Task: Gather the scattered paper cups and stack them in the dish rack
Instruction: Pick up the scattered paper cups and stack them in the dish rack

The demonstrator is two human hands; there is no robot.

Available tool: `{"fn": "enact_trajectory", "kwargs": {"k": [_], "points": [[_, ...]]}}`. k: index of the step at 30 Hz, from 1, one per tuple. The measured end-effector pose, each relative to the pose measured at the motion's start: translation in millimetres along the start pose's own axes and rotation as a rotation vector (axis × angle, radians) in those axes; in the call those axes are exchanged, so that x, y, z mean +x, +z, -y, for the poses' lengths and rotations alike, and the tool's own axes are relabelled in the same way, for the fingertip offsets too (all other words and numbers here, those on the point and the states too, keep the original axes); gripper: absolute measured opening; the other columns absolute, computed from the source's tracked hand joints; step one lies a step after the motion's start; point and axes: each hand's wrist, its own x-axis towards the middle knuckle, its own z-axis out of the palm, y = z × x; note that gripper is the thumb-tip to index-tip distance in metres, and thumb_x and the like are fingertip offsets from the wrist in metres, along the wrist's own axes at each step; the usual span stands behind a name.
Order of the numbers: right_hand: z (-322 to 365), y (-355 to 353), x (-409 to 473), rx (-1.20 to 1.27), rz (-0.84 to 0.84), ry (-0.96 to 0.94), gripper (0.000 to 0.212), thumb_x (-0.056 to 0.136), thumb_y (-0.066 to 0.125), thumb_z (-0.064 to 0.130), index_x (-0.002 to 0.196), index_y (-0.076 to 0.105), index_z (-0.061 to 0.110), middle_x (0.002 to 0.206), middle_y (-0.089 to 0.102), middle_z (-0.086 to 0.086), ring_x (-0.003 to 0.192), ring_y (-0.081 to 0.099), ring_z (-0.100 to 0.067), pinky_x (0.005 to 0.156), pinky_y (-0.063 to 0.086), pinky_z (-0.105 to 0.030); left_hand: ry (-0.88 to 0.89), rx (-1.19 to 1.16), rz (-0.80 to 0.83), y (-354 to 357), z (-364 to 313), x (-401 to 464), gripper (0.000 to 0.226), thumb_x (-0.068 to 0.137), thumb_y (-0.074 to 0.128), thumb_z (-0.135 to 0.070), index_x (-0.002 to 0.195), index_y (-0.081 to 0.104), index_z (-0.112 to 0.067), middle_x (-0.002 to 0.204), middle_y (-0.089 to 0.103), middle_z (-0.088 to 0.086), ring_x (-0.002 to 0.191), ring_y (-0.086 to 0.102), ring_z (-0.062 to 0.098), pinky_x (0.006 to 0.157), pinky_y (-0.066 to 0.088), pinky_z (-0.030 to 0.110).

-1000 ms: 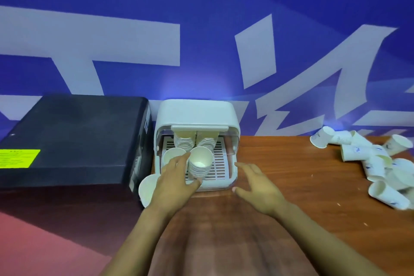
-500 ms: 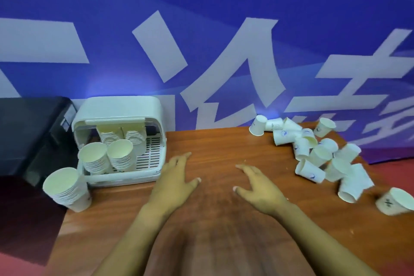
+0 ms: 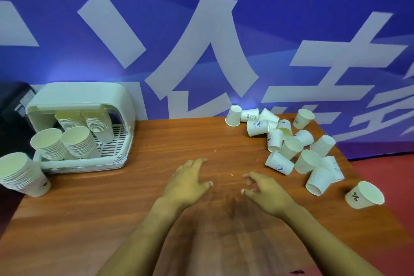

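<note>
A white dish rack with a raised lid stands at the table's far left and holds several stacks of paper cups. Another stack leans on the table just left of the rack. Several loose paper cups lie scattered at the far right, and one cup lies apart near the right edge. My left hand hovers over the middle of the table, fingers spread and empty. Beside it, my right hand is also empty, fingers apart and slightly curled, left of the scattered cups.
The wooden table meets a blue wall with large white lettering. A black box sits behind the rack at the far left. Red floor shows past the table's right edge.
My left hand has let go of the cup stack in the rack and drawn back to the middle of the table. The view has swung right, bringing the scattered cups closer to centre.
</note>
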Motion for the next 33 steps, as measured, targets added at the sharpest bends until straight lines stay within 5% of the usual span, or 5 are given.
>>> {"fn": "enact_trajectory", "kwargs": {"k": [19, 25, 33], "points": [[-98.2, -69.6, 71.2, -0.044, 0.079, -0.034, 0.036, 0.087, 0.061, 0.037, 0.121, 0.056, 0.025, 0.104, 0.057, 0.008, 0.097, 0.056, -0.01, 0.091, 0.047, -0.031, -0.134, -0.011, 0.134, 51.2, -51.2, 92.3, 0.042, 0.089, 0.062, -0.032, 0.128, 0.054, -0.017, 0.13, 0.058, 0.004, 0.12, 0.053, 0.02, 0.096, 0.042, 0.025], [-162.7, -121.6, 97.9, -0.086, 0.034, -0.045, 0.038, 0.088, 0.062, 0.035, 0.123, 0.055, 0.025, 0.114, 0.06, 0.005, 0.094, 0.055, -0.01, 0.082, 0.045, -0.026, -0.12, 0.059, 0.171, 111.3, -116.5, 137.6, 0.05, 0.086, 0.062, -0.033, 0.133, 0.047, -0.023, 0.133, 0.049, 0.003, 0.125, 0.046, 0.024, 0.104, 0.039, 0.037], [-222.9, -157.1, 129.9, -0.085, -0.033, -0.023, 0.055, 0.085, 0.063, 0.032, 0.136, 0.043, 0.025, 0.138, 0.044, -0.004, 0.113, 0.054, -0.022, 0.093, 0.048, -0.038, -0.165, 0.163, 0.302, 171.0, -155.7, 172.4, 0.065, 0.081, 0.053, -0.028, 0.141, 0.03, -0.033, 0.134, 0.042, 0.005, 0.126, 0.041, 0.03, 0.103, 0.038, 0.046]]}}
